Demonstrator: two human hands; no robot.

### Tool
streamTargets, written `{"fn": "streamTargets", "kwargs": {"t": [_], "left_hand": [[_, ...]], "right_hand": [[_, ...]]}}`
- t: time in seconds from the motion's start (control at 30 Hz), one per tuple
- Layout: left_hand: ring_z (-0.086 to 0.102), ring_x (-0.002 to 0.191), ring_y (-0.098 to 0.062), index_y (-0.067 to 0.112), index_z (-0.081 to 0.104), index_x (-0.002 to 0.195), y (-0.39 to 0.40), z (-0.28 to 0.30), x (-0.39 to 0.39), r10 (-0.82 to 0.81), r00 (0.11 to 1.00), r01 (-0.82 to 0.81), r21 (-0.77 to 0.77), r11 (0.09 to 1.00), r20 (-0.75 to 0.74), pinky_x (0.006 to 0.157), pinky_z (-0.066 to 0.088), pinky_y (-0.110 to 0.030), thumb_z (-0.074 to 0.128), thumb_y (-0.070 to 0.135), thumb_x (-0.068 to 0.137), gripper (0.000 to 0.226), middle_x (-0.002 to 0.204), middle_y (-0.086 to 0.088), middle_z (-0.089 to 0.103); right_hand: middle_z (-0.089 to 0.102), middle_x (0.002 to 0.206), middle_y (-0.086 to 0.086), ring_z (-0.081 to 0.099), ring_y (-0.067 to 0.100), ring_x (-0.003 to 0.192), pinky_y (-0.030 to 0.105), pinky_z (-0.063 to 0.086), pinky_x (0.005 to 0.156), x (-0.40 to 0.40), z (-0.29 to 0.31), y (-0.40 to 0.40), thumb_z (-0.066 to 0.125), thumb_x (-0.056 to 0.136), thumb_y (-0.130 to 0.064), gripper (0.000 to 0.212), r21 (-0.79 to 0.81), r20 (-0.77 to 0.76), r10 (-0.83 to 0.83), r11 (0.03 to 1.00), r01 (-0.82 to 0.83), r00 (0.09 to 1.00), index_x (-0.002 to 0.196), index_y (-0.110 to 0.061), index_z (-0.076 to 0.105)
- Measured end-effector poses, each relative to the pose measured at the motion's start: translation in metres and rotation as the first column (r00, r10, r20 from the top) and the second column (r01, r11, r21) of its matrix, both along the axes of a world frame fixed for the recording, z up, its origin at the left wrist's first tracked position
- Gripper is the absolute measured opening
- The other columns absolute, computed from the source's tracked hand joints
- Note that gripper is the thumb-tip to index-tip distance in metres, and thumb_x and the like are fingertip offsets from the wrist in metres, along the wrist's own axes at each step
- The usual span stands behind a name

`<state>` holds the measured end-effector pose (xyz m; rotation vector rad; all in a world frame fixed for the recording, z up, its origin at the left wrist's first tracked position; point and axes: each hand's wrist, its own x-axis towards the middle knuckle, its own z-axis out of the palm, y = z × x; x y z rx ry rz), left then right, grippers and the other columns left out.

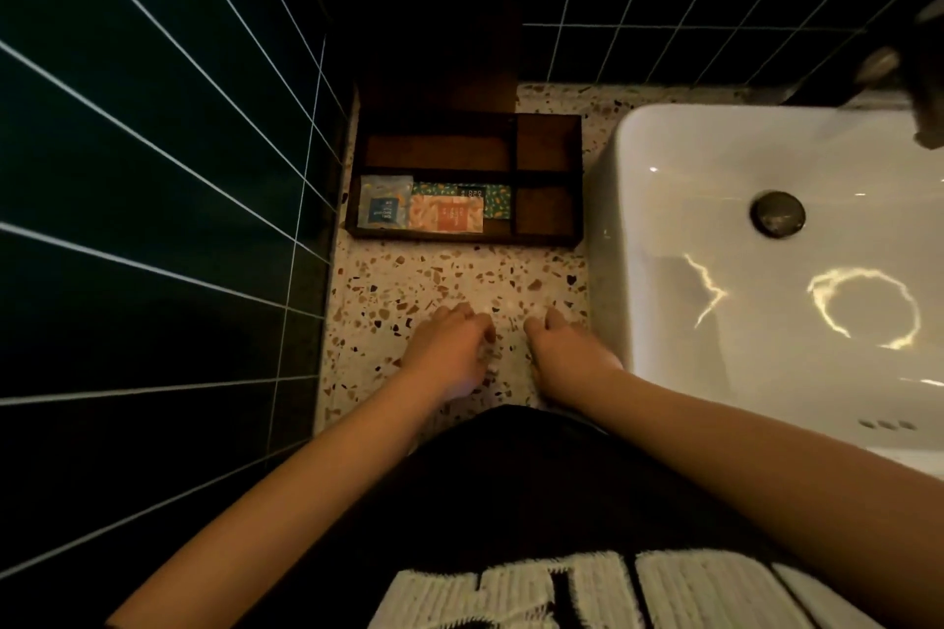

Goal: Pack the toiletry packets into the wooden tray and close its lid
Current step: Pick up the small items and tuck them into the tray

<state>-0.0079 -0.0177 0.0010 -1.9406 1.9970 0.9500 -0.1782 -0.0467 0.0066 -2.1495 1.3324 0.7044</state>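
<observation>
The dark wooden tray [549,232] sits at the back of the terrazzo counter, split into several compartments. Its lid [439,41] stands open, upright against the wall. In the front left compartment lie a blue-and-white packet [384,208], an orange packet [449,216] and a teal patterned packet [493,199] partly under it. The other compartments look bare. My left hand [449,347] and my right hand [562,352] rest knuckles-up on the counter well in front of the tray, close together, fingers curled. I see nothing clearly held in either.
A white basin [766,271] with a round drain [777,213] fills the right side, and a dark tap [919,82] hangs over it. Dark tiled walls [153,169] close in on the left and back. The terrazzo counter [434,271] is narrow.
</observation>
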Motion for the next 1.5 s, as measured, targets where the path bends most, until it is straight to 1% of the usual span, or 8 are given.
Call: {"fn": "streamTargets", "kwargs": {"t": [0.47,0.6,0.7,0.83,0.9,1.03,1.2,1.5], "left_hand": [[0.049,0.114,-0.026,0.024,0.063,0.108,0.016,-0.014,0.005,0.030,0.995,-0.028,-0.021,0.999,0.095,0.091,0.045,-0.040,0.061,0.018,0.089,0.020,0.120,-0.002,0.057],[0.052,0.110,-0.026,0.025,0.060,0.107,0.011,-0.012,0.012,0.084,0.995,-0.081,-0.066,0.994,0.048,0.089,0.046,-0.040,0.063,0.026,0.089,0.018,0.115,-0.001,0.061],[0.060,0.087,-0.021,0.026,0.055,0.099,-0.001,-0.004,0.020,0.192,0.980,-0.195,-0.093,0.976,-0.042,0.073,0.052,-0.038,0.063,0.028,0.092,0.011,0.097,0.002,0.066],[0.060,0.078,-0.012,0.028,0.055,0.097,-0.021,0.010,0.032,0.305,0.942,-0.318,-0.085,0.944,-0.140,0.067,0.054,-0.036,0.065,0.028,0.094,0.010,0.090,0.009,0.063],[0.060,0.079,-0.011,0.029,0.056,0.097,-0.029,0.013,0.038,0.349,0.924,-0.364,-0.078,0.928,-0.158,0.069,0.055,-0.037,0.065,0.030,0.093,0.010,0.091,0.010,0.063],[0.062,0.084,-0.015,0.026,0.059,0.102,-0.034,0.011,0.047,0.407,0.900,-0.417,-0.036,0.908,-0.153,0.075,0.057,-0.040,0.065,0.031,0.093,0.012,0.096,0.007,0.064],[0.061,0.090,-0.015,0.025,0.064,0.102,-0.027,0.003,0.052,0.511,0.832,-0.514,0.046,0.857,-0.216,0.079,0.053,-0.035,0.068,0.030,0.092,0.012,0.104,0.005,0.067],[0.062,0.090,-0.009,0.021,0.073,0.105,-0.052,0.015,0.065,0.580,0.689,-0.629,0.039,0.777,-0.435,0.078,0.051,-0.028,0.075,0.024,0.088,0.017,0.097,0.008,0.068]], "right_hand": [[0.059,0.116,0.012,0.063,0.032,0.101,0.043,0.053,0.074,-0.001,-0.001,-0.004,0.052,0.093,-0.009,0.029,-0.006,-0.092,0.163,0.986,-0.164,0.982,0.122,-0.009,0.048],[0.061,0.109,0.010,0.063,0.028,0.095,0.045,0.058,0.081,0.002,-0.001,-0.010,0.052,0.093,-0.015,0.020,0.037,0.015,0.002,0.999,-0.003,1.000,0.113,-0.013,0.053],[0.062,0.098,0.008,0.062,0.025,0.085,0.043,0.059,0.078,0.005,0.001,-0.023,0.055,0.094,-0.025,0.010,0.065,0.139,-0.188,0.981,0.181,0.972,0.098,-0.015,0.056],[0.060,0.092,0.005,0.061,0.021,0.083,0.037,0.058,0.079,0.008,0.004,-0.035,0.059,0.089,-0.017,0.007,0.123,0.204,-0.286,0.956,0.265,0.936,0.086,-0.019,0.053],[0.059,0.098,0.005,0.060,0.021,0.086,0.038,0.058,0.080,0.009,0.001,-0.035,0.060,0.089,-0.019,0.008,0.121,0.169,-0.228,0.970,0.210,0.959,0.093,-0.019,0.053],[0.052,0.121,0.009,0.059,0.029,0.099,0.042,0.056,0.076,0.013,-0.007,-0.028,0.064,0.088,-0.035,0.045,0.062,0.135,0.012,0.998,-0.020,0.991,0.125,-0.018,0.044],[0.055,0.113,0.012,0.062,0.031,0.094,0.035,0.040,0.060,0.030,-0.016,-0.019,0.051,0.096,-0.016,0.021,-0.048,0.119,0.331,0.944,-0.328,0.936,0.117,-0.011,0.053],[0.058,0.088,0.001,0.059,0.023,0.082,0.030,0.045,0.064,0.036,0.010,-0.058,0.067,0.085,-0.023,0.021,0.151,0.347,-0.163,0.982,0.116,0.924,0.100,-0.015,0.054]]}}
